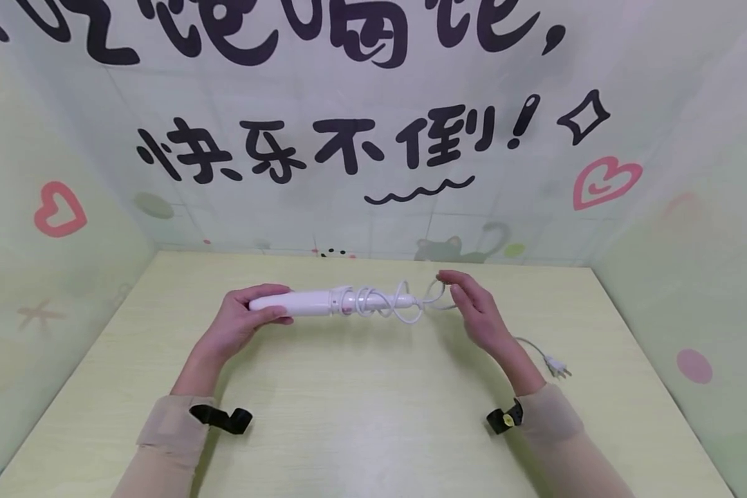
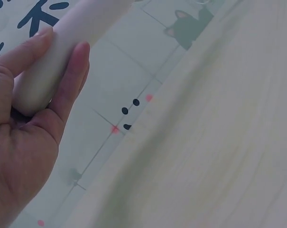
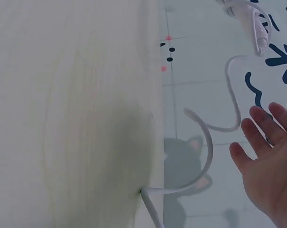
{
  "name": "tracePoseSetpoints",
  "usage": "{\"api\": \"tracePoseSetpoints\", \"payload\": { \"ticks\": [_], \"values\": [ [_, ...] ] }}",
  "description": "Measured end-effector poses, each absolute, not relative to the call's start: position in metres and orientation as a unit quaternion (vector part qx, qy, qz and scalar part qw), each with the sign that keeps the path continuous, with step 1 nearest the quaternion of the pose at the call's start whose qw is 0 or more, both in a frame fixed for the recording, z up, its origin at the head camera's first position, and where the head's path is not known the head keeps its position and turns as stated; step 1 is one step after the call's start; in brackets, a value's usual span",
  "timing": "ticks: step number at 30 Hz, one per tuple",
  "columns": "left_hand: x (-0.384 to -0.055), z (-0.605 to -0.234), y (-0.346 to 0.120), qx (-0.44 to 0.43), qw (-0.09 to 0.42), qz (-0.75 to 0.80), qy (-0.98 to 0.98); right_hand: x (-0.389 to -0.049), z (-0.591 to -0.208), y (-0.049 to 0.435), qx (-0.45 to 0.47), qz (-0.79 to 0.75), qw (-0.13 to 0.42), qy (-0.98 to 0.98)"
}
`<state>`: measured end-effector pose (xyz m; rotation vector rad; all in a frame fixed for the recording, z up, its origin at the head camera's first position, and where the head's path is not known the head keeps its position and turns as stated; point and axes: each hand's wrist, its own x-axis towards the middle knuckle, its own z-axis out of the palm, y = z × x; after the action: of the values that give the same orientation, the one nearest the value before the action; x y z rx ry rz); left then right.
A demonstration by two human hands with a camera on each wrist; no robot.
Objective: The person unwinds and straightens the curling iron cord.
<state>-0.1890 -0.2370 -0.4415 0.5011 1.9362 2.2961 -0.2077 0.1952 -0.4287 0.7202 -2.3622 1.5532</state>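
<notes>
- I have the wand (image 1: 295, 303) just left of centre in the head view, lying crosswise, held up over the worktop (image 1: 361, 415).
- My left hand (image 1: 243, 321) grasps its left end, thumb on the near side, fingers on the far side.
- The cord (image 3: 210, 149) is looped loosely around the wand's right half and trails off its tip.
- My right hand (image 1: 479, 315), right of centre, is unclenched with fingers extended beside the cord; I can't tell whether they touch it.
- The plug (image 1: 555, 365) sits at the right of the frame, prongs toward the lower right.
- Black lettering (image 1: 345, 142) fills the backdrop up top.
</notes>
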Motion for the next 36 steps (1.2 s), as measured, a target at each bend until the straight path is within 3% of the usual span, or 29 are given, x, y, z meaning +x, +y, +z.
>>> {"api": "tracePoseSetpoints", "payload": {
  "ticks": [7, 12, 20, 25, 32, 36],
  "values": [
    [-0.190, -0.441, -0.237, 0.179, 0.048, 0.758, 0.626, -0.209, -0.433, 0.185, 0.309, 0.411, 0.115, -0.850],
    [-0.190, -0.441, -0.236, 0.179, 0.048, 0.756, 0.628, -0.207, -0.437, 0.186, 0.305, 0.293, 0.153, -0.893],
    [-0.190, -0.440, -0.239, 0.173, 0.044, 0.766, 0.618, -0.203, -0.438, 0.197, 0.322, 0.217, 0.146, -0.910],
    [-0.190, -0.442, -0.242, 0.165, 0.043, 0.765, 0.622, -0.202, -0.442, 0.205, 0.354, 0.231, 0.151, -0.894],
    [-0.189, -0.444, -0.246, 0.156, 0.041, 0.764, 0.625, -0.198, -0.446, 0.215, 0.337, 0.337, 0.080, -0.875],
    [-0.189, -0.445, -0.249, 0.151, 0.040, 0.765, 0.625, -0.196, -0.447, 0.221, 0.344, 0.366, 0.080, -0.861]
  ]
}}
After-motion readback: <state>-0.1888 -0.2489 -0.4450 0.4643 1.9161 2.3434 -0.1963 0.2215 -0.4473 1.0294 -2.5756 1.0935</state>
